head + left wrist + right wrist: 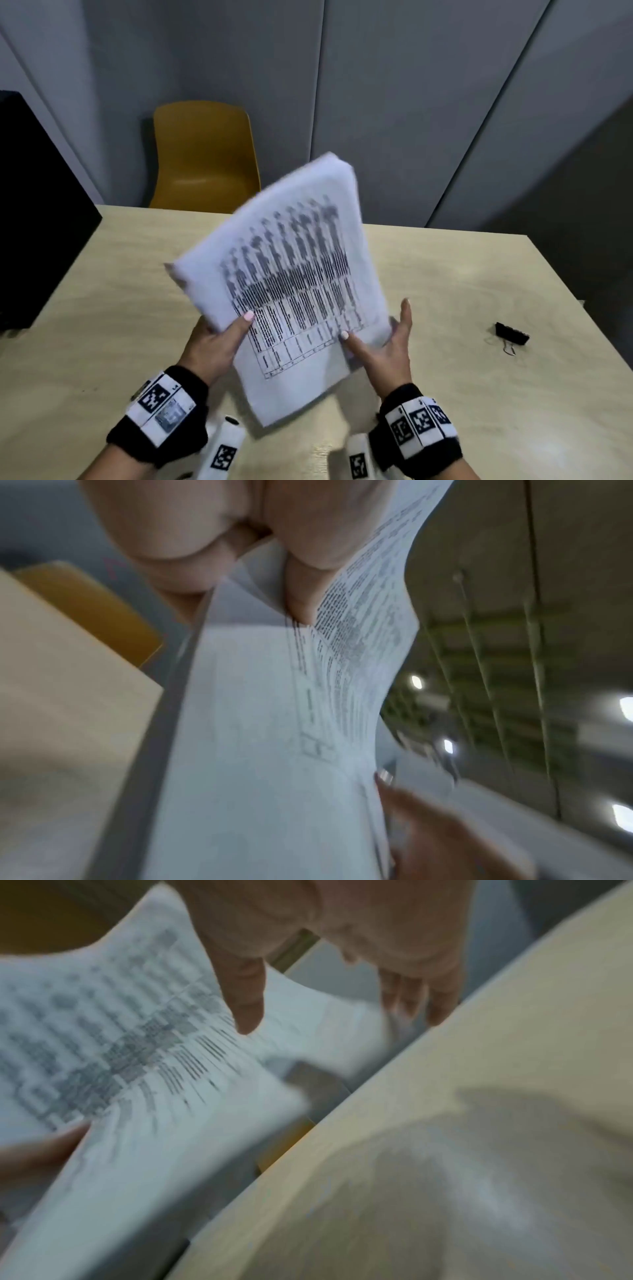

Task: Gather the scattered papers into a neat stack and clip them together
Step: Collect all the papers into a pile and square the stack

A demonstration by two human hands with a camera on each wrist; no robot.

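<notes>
While your left hand (219, 337) pinches the white printed paper stack (287, 284) tilted above the pale wooden table (479, 274), your right hand (383, 346), fingers spread, steadies its edge, apparently for squaring; the black binder clip (511, 334) lies apart.

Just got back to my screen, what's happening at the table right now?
A person holds a sheaf of papers up off the table. The left hand pinches its left edge; the right hand steadies the right edge with straight fingers. The black binder clip lies untouched on the table to the right.
</notes>
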